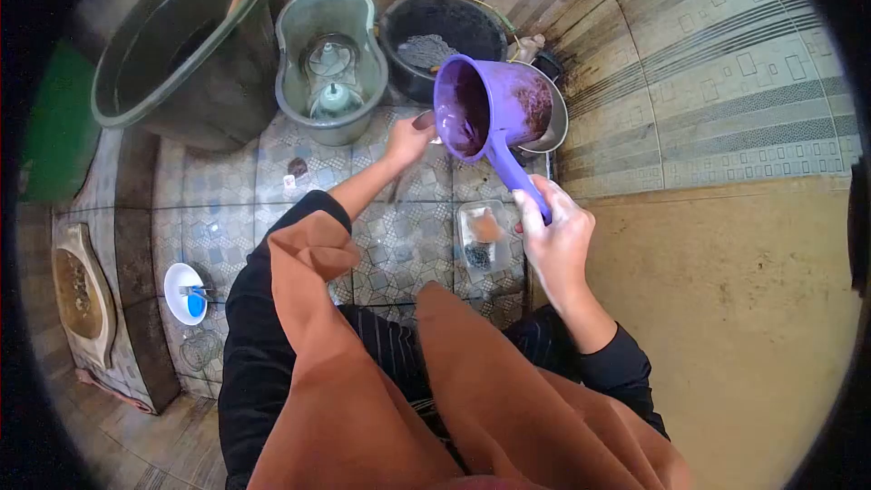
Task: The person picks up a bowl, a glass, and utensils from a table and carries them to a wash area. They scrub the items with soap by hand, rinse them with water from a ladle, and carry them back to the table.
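Note:
My right hand [558, 240] is wrapped round the handle of a purple water dipper [508, 95], raised over the floor and tilted with its mouth toward the left. Brownish stains mark the dipper's outside, and something wet glints inside it. Just left of its mouth, my left hand [410, 141] is closed on a small, dark, shiny piece whose kind I cannot make out. Below the dipper, a clear plastic tray [499, 259] on the tiles holds an orange-brown sponge [487, 228] and a dark scouring pad [477, 255].
A big dark bucket [218, 100] with a wooden stick, a grey-green tub [288, 100] and a black basin [399, 68] line the back. A metal pot [558, 127] sits partly behind the dipper. At left are a white bowl [172, 286] and a raised squat toilet [107, 308].

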`<state>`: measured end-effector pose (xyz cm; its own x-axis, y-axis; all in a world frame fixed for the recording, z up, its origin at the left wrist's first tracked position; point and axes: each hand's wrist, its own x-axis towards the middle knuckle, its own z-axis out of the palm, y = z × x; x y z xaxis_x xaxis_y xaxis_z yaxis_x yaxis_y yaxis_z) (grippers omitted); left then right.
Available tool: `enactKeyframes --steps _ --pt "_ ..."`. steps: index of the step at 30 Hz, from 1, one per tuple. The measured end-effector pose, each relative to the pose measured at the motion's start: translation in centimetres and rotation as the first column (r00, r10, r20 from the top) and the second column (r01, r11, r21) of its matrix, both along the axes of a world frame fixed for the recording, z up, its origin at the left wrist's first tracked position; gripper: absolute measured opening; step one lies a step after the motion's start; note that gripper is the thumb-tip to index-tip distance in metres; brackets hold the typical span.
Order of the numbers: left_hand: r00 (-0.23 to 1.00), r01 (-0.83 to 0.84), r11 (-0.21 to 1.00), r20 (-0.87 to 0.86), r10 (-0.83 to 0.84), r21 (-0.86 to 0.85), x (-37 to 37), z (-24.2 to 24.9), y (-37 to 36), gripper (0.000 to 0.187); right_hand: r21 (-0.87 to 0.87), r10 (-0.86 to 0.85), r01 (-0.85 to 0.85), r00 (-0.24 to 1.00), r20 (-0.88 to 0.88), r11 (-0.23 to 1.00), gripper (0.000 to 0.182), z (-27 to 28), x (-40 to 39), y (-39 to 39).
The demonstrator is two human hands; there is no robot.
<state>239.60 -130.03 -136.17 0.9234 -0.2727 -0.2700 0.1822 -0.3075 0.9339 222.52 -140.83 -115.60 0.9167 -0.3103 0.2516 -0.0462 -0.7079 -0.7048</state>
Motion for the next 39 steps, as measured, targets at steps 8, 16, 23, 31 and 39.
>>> enactKeyframes --steps 8,16,23,31,39 --pt "0.999 -0.022 0.923 0.015 0.03 -0.385 -0.5 -1.0 -1.6 0.018 0.016 0.023 -0.023 1.0 0.013 1.0 0.017 -0.2 0.1 0.6" --pt "0.969 0.069 0.998 0.24 -0.067 0.0 -0.7 0.0 -0.7 0.021 0.017 0.016 -0.017 1.0 0.026 1.0 0.016 -0.3 0.0 0.7" --pt "0.986 0.132 0.958 0.133 -0.1 -0.254 -0.2 -1.8 -0.7 0.026 -0.017 0.028 -0.027 0.997 0.069 0.999 0.016 0.5 0.0 0.5" --pt "0.83 -0.043 0.953 0.542 -0.133 0.299 -0.1 0.4 -1.6 0.037 -0.284 0.188 -0.125 0.96 0.206 0.95 0.015 -0.3 -0.9 0.8" --pt "0.881 0.091 0.777 -0.314 -0.355 -0.623 -0.2 5.4 1.3 0.037 -0.256 0.093 -0.029 0.967 0.238 0.966 0.014 0.6 -1.0 -0.2"
